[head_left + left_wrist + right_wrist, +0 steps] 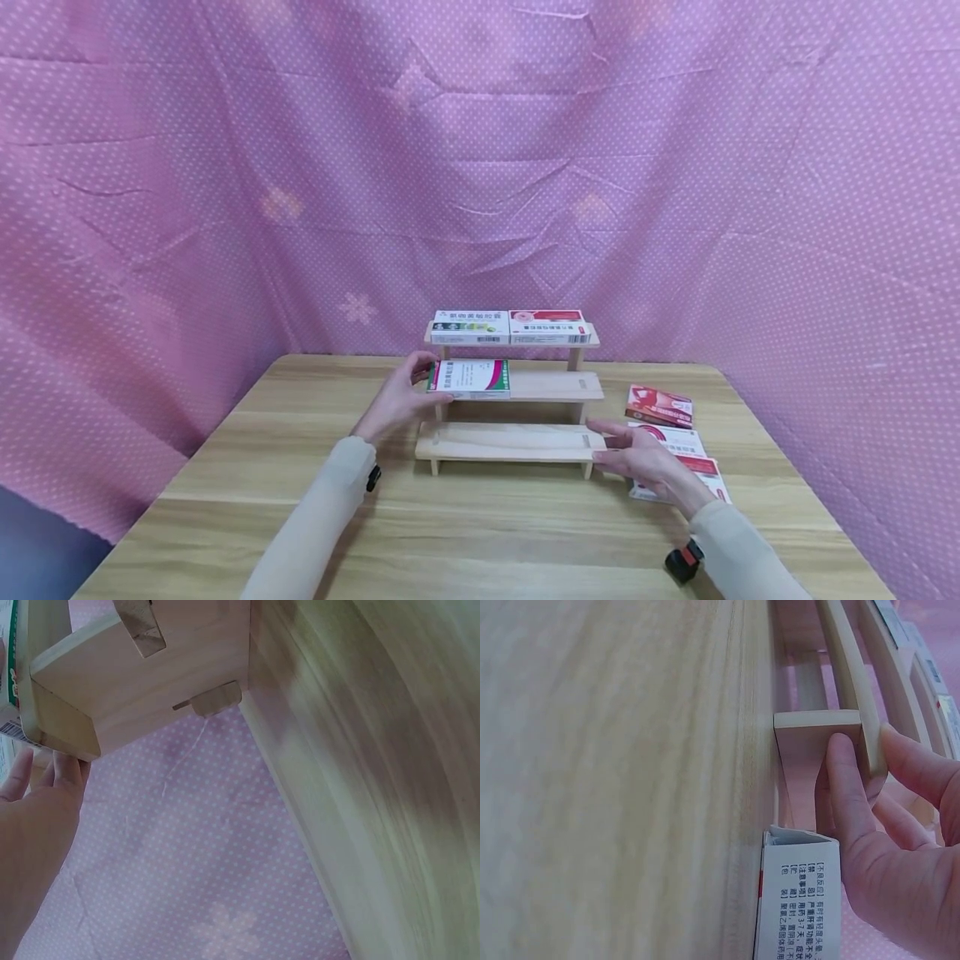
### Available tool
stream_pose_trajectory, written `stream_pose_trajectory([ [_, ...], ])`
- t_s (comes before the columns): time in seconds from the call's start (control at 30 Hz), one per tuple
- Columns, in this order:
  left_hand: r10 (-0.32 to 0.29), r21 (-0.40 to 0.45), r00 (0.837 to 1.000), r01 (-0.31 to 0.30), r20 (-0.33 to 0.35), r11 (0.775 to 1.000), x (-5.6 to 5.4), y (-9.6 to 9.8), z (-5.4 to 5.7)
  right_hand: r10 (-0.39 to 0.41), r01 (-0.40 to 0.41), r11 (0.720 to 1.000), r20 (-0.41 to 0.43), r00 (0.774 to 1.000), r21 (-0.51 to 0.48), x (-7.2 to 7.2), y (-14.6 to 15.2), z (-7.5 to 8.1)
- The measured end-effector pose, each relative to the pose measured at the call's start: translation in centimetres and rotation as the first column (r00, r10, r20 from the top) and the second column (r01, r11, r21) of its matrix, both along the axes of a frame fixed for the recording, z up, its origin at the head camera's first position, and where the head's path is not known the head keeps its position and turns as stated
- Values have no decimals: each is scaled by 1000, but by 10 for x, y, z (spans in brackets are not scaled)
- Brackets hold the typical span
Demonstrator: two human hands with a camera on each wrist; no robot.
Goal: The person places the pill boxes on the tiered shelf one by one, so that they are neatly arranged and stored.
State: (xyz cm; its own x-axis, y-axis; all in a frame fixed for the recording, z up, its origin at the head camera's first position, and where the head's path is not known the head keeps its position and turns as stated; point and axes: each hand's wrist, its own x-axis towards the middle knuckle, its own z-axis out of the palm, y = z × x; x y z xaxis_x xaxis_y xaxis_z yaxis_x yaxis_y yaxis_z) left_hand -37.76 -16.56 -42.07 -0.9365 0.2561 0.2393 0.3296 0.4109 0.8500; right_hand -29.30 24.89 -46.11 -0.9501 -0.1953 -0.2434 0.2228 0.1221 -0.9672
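A three-tier wooden stand (555,383) stands mid-table. On the left of its middle shelf lies a white, green and magenta medicine box (468,377). My left hand (397,400) holds this box by its left end, thumb at the front corner and fingers toward the back. In the left wrist view, its fingers (69,771) also lie against the shelf end. My right hand (645,458) grips the right end of the bottom shelf (510,442). The right wrist view shows the thumb (911,761) on the board's top and a finger against the support leg.
Two medicine boxes, one white and green (468,327) and one red and white (551,327), lie side by side on the top shelf. To the right of the stand are a red box (660,406) and white-and-red boxes (708,475), partly behind my right hand. A pink dotted cloth (480,167) hangs behind.
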Motion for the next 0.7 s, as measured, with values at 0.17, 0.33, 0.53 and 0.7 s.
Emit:
stream_pose_trajectory([
  [0.17,-12,24,1000,12,3,1000,-1,1,-1,6,-6,1000,-2,1000,-9,0,1,-1],
  [0.33,-21,27,1000,21,13,999,-1,1,1,2,-2,1000,0,1000,-14,0,0,0],
  [0.53,-15,37,1000,14,28,999,1,0,3,-12,12,1000,9,1000,-18,0,-1,0],
  [0.7,-19,71,1000,18,18,997,2,-2,3,-3,3,1000,9,1000,-28,1,-1,1],
])
